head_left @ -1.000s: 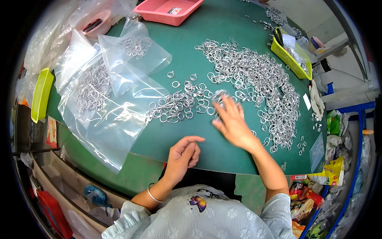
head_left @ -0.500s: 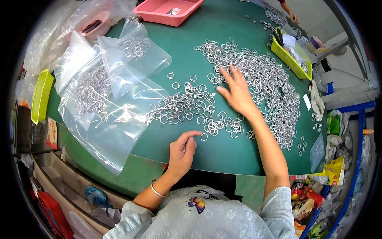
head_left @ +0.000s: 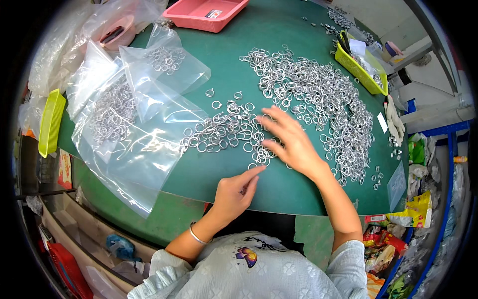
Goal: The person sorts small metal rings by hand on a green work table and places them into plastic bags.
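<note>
A small heap of metal rings (head_left: 224, 132) lies flat on the green table (head_left: 239, 60), a little nearer its near edge than its middle. The heap is longer than it is deep: its long axis runs left to right, roughly along the near edge, from the clear bags toward the right hand. Single rings lie loose just beyond it.

The right hand (head_left: 291, 144) rests palm down on the right end of that heap, fingers spread and flat, pointing left and away from the person; it grips nothing. Its forearm comes in from the lower right. The left hand (head_left: 234, 192) sits close to the near edge, loosely curled, with the forefinger stretched out so its tip touches the nearest rings of the heap; whether it pinches a ring I cannot tell. A bangle circles its wrist.

Beyond the right hand, a far larger spread of rings (head_left: 323, 99) covers the right half of the table. On the left, clear plastic bags (head_left: 129, 129) holding rings overhang the left edge. A pink tray (head_left: 206, 12) stands at the far edge, a yellow tray (head_left: 361, 70) at the far right corner.
</note>
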